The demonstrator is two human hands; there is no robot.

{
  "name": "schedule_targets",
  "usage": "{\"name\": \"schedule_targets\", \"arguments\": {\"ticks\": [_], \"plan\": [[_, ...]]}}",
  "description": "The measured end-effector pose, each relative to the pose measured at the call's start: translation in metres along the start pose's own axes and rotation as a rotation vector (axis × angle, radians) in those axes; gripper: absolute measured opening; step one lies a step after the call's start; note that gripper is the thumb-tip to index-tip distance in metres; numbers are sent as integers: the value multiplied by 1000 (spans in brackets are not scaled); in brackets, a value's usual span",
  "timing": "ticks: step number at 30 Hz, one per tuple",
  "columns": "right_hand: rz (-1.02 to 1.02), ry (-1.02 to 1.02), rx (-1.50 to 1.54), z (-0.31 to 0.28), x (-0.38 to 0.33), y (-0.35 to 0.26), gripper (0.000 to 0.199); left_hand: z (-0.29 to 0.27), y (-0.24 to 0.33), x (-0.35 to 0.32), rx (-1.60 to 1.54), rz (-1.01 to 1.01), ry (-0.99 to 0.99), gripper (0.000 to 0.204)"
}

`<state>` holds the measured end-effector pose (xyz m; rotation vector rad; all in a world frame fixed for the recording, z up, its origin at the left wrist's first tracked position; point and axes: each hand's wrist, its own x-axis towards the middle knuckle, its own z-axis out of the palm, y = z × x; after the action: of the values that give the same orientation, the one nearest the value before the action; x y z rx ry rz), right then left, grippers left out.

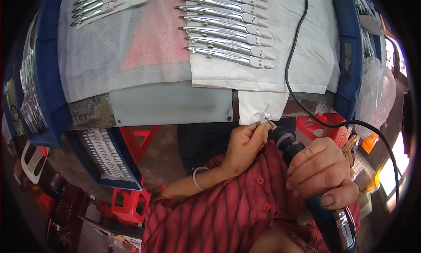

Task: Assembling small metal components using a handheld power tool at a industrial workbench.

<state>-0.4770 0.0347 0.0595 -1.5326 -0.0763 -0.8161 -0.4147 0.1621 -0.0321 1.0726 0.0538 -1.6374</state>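
Observation:
My left hand pinches a small silvery compass part between thumb and fingers at the table's near edge, over a hanging flap of white cloth. Most of that part is hidden by the fingertips. My right hand is wrapped around a blue and black electric screwdriver, which slants up and left. Its thin bit meets or almost meets the part; exact contact I cannot tell. Beyond my hands, several silver drawing compasses lie side by side in a row on the cloth.
More compasses rest at the far left. A black cable crosses the cloth and curves down the right. Blue bins flank the table; another blue tray of metal parts sits below left. Red stools stand underneath.

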Motion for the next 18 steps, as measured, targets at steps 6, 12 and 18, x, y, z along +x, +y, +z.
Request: {"name": "schedule_targets", "arguments": {"ticks": [6,12,18], "plan": [[84,-147,-129,-6,6,-5,42,-3,-5,0,-24,-18,-36,21],[26,58,-44,9,3,4,22,-1,-5,1,-4,32,12,27],[47,-123,-141,-8,1,-6,46,0,0,0,-13,33,-11,24]]}}
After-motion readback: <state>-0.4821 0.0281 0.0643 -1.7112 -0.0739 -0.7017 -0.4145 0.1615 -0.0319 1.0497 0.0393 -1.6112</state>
